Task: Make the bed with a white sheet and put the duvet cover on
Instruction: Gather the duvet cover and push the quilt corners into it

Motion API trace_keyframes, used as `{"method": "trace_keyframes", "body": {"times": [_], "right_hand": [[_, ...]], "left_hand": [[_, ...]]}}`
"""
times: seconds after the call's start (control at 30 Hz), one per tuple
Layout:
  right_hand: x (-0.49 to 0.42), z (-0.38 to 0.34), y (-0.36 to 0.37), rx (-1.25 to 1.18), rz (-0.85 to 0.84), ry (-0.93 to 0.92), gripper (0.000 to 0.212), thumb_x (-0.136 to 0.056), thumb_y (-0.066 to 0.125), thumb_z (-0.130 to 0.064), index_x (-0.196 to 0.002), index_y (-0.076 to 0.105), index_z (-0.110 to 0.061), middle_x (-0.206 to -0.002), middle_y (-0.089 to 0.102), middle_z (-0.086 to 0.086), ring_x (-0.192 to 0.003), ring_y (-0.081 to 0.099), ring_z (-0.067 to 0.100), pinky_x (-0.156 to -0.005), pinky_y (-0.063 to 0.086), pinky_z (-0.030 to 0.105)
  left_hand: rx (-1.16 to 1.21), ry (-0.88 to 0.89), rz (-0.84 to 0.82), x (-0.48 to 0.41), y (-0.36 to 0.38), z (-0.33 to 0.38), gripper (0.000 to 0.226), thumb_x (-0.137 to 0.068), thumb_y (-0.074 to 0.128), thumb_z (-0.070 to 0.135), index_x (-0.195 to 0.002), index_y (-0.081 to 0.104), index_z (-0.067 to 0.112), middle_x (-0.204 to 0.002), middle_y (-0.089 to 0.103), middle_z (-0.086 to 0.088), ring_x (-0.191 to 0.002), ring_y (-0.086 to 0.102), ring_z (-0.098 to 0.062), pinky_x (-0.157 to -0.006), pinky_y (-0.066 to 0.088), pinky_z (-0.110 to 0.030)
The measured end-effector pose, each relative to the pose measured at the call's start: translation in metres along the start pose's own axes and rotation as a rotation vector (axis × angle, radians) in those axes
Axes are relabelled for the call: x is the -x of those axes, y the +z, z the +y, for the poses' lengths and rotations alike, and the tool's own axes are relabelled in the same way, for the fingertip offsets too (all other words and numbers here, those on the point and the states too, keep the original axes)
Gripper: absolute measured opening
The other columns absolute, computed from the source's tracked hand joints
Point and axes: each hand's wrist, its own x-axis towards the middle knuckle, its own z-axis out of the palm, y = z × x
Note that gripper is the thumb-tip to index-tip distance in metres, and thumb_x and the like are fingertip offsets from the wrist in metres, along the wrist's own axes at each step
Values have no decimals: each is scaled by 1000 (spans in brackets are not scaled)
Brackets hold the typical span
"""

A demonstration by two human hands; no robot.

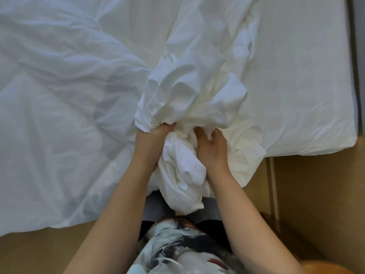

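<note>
Duvet cover [189, 99]: white, bunched into a thick crumpled wad at the near edge of the bed, held between both hands; loose end hangs below the hands toward the body; other end trails away across the bed to the top of the view.
Left hand [152, 143]: clenched on the left side of the wad, fingers [167, 126] curled into the cloth, tips buried in the folds.
Right hand [212, 149]: clenched on the right side of the wad, just across from the left hand; its fingers [200, 133] dug into the cloth, tips hidden.
Gap between hands: narrow, filled with cloth; hands apart.
Duvet [59, 95]: puffy, creased, bluish-white, spread over the left part of the bed; near edge overhangs the bed side above the floor; touches the wad on its left.
Sheet [296, 86]: white, flat over the right part of the bed, light wrinkles.
Bed [335, 144]: near right corner in view, rounded, wrapped in the sheet.
Floor [306, 184]: tan, along the near side and right of the bed.
Pale strip [273, 184]: thin, on the floor just below the bed's near edge, right of the right forearm; cannot tell what.
Patterned garment [177, 250]: grey-white with dark and red blotches, bottom centre, between the forearms.
Orange thing [331, 268]: blurred, bottom right corner, cut off; cannot tell what.
</note>
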Motion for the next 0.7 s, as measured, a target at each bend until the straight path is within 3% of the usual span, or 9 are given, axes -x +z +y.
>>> {"method": "trace_keyframes", "body": {"times": [0.1, 0.2, 0.23, 0.3, 0.37, 0.43, 0.53, 0.6, 0.7], "right_hand": [[-3, -3, -3, 89, -25, -51, 23, -93, 54, -24, -74, 46, -14, -74, 52, 0, -66, 49, 6, -55, 38, 8], [0, -2, 2, 322, -1, -256, 21, -94, 51, -18, -80, 51, -3, -77, 49, 5, -73, 48, 17, -65, 35, 20], [2, -2, 5, 370, 10, -310, 17, -95, 50, -17, -87, 53, -2, -81, 49, 6, -78, 49, 19, -69, 34, 22], [7, 0, 10, 389, 3, -347, 19, -96, 47, -18, -79, 48, -10, -76, 49, 1, -72, 49, 15, -66, 33, 22], [10, 2, 11, 369, -21, -328, 30, -98, 45, -21, -69, 39, -22, -67, 47, -4, -62, 47, 8, -59, 33, 22], [10, 4, 7, 376, -25, -296, 30, -98, 44, -19, -69, 39, -25, -67, 49, -6, -61, 48, 7, -54, 36, 20], [6, 8, -2, 365, -21, -230, 33, -94, 44, -7, -64, 40, -22, -63, 47, -7, -58, 45, 5, -52, 32, 15], [5, 10, -2, 328, -39, -181, 32, -90, 42, -1, -64, 39, -18, -63, 45, -4, -59, 44, 7, -58, 34, 21], [4, 11, 2, 282, -51, -166, 29, -92, 46, -6, -64, 41, -12, -61, 45, -1, -58, 43, 9, -56, 32, 24]], "left_hand": [[128, -151, -84, 6, -7, 1, 56, -62, 72, 31, -115, 61, 16, -101, 72, -7, -94, 69, -23, -74, 55, -34], [128, -194, -60, 6, 0, -4, 50, -66, 73, 31, -112, 63, 14, -99, 73, -6, -92, 69, -21, -78, 55, -33], [85, -159, -2, 4, 5, -4, 37, -71, 74, 29, -105, 65, 16, -91, 73, -2, -86, 70, -15, -71, 55, -26], [-57, -18, 145, 1, 13, -7, 6, -82, 68, 21, -83, 62, 20, -67, 67, 9, -63, 64, 0, -52, 49, -14], [-233, 193, 217, 0, 18, -9, 17, -84, 64, 15, -73, 56, 25, -62, 60, 14, -55, 57, 10, -49, 41, -6], [-310, 284, 144, 6, 21, -15, 17, -81, 70, 22, -81, 57, 33, -73, 63, 17, -67, 58, 16, -57, 41, -1], [-231, 164, -79, 14, 21, -22, 42, -60, 82, 40, -96, 62, 36, -89, 70, 20, -86, 64, 9, -68, 49, -5], [-216, 139, -97, 11, 19, -27, 50, -57, 88, 33, -99, 62, 30, -87, 71, 20, -82, 64, 10, -63, 48, -5], [-216, 117, 0, 1, 17, -26, 42, -71, 80, 22, -107, 58, 23, -87, 65, 15, -72, 62, 13, -54, 44, -3]]}}
